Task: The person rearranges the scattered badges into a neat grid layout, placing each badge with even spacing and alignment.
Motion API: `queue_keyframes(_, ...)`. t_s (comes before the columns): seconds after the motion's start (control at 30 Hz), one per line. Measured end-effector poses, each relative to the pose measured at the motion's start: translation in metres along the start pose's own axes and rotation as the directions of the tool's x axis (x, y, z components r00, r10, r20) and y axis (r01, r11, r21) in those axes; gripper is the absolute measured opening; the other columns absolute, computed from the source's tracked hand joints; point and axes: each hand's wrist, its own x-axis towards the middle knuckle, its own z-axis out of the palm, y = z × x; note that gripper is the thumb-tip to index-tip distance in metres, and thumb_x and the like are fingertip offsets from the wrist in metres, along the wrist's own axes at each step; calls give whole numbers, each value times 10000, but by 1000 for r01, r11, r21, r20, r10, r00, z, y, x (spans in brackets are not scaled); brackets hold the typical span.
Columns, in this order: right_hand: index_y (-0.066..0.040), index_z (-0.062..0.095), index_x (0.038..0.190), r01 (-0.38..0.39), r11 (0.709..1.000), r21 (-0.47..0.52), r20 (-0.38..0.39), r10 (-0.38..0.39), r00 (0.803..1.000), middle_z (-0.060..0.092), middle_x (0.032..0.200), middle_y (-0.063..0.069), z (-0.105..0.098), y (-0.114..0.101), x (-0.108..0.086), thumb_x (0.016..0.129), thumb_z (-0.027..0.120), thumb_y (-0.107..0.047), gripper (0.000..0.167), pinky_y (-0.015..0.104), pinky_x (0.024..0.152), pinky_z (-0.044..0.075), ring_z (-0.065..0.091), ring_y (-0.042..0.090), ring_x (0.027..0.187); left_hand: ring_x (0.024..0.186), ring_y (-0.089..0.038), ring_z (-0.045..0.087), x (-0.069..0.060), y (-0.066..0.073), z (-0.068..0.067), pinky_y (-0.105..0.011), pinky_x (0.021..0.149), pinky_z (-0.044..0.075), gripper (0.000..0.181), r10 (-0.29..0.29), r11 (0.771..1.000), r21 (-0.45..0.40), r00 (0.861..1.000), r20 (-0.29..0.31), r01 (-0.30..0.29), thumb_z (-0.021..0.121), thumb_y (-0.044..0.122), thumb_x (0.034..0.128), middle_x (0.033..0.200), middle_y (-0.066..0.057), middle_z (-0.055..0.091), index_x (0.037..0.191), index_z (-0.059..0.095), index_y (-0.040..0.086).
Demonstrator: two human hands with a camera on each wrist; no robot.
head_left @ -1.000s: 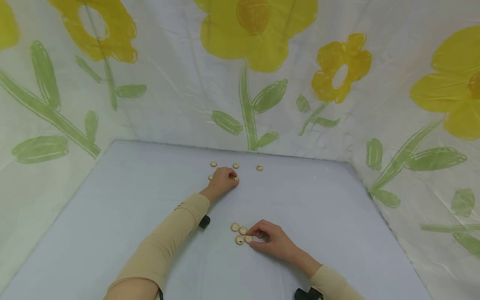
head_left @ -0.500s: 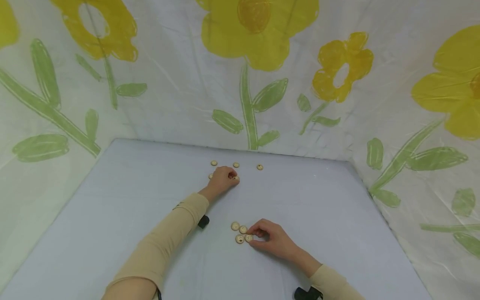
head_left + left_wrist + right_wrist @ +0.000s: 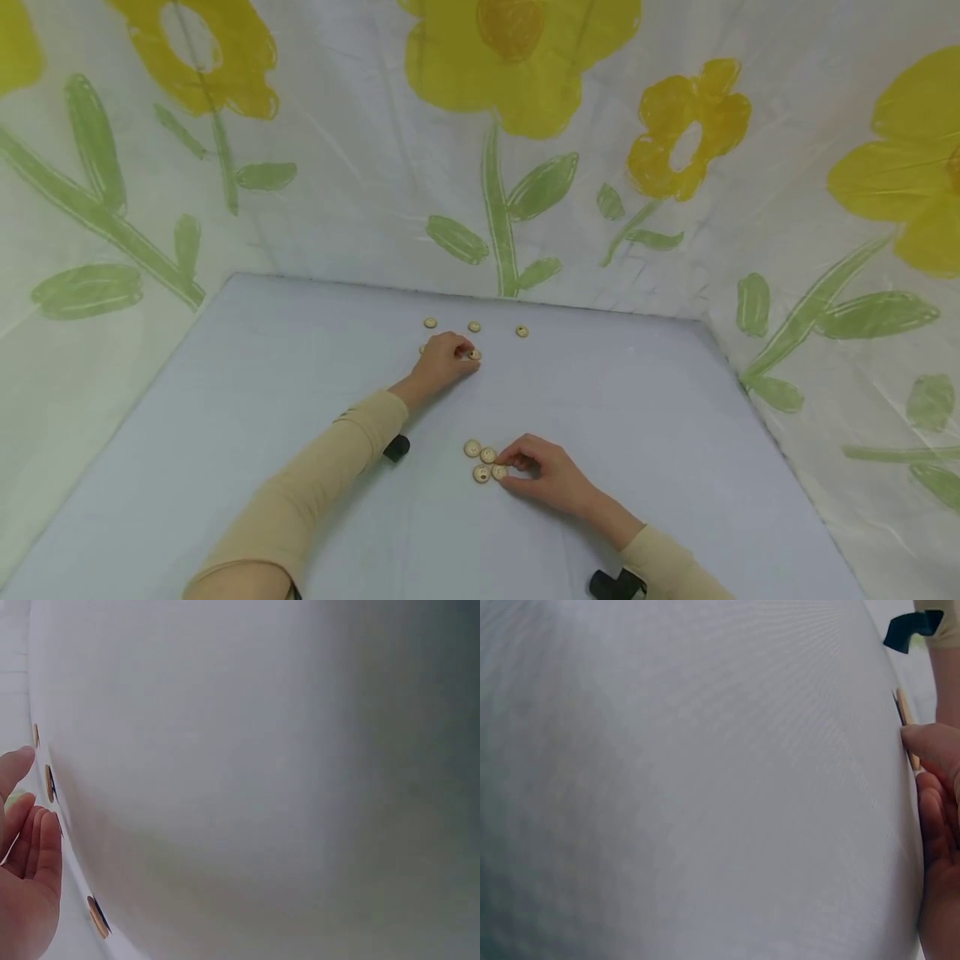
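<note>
In the head view, my left hand [image 3: 442, 364] is at the far part of the table. A small round wooden disc [image 3: 474, 354] with dark, face-like marks lies between its thumb and forefinger. The left wrist view shows the thumb and fingers spread, with a disc [image 3: 49, 784] just past their tips. Nearer me, my right hand [image 3: 551, 477] pinches the edge of another wooden disc [image 3: 499, 472] between thumb and forefinger. That disc lies in a close cluster with a disc [image 3: 488, 456], a disc [image 3: 472, 448] and a disc [image 3: 481, 473]. The right wrist view shows the thumb touching a disc [image 3: 901, 706].
Along the back stand out a disc [image 3: 430, 322], a disc [image 3: 474, 327] and a disc [image 3: 522, 331] in a spaced row. Another disc [image 3: 422, 350] is partly hidden behind my left hand. A flower-painted sheet [image 3: 360, 208] surrounds the pale table [image 3: 637, 417].
My left hand has shifted slightly left and its disc shows more fully between the fingertips. The left forearm has also drawn left. My right hand keeps its place at the cluster.
</note>
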Motion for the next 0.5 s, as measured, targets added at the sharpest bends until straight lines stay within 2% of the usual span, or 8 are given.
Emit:
queue_keyframes(0.1, 1, 679, 991, -12, 1000, -5, 4, 12, 1000, 661, 922, 133, -1, -1, 0, 781, 760, 69, 235, 339, 700, 522, 596, 307, 792, 819, -215, 587, -6, 0, -2, -365, 765, 477, 232, 13, 1000, -5, 1000, -9, -13, 794, 138, 808, 884, -92, 662, 981, 723, 0)
queue_keyframes(0.3, -4, 679, 993, -9, 1000, -4, 1, 9, 1000, 660, 922, 128, -1, -1, 0, 787, 757, 65, 230, 330, 707, 522, 595, 303, 796, 811, -168, 585, -20, 2, -5, -311, 758, 487, 202, 19, 996, -89, 998, 64, -14, 792, 148, 815, 869, -51, 661, 959, 722, 25)
queue_keyframes(0.5, -5, 681, 991, -25, 1000, -6, 5, 25, 1000, 662, 923, 127, -1, -2, -1, 785, 760, 60, 230, 330, 715, 522, 598, 306, 803, 770, -127, 588, -37, 8, -6, -261, 717, 488, 179, 115, 988, -111, 990, 87, -105, 805, 147, 795, 837, -16, 669, 922, 731, 46)
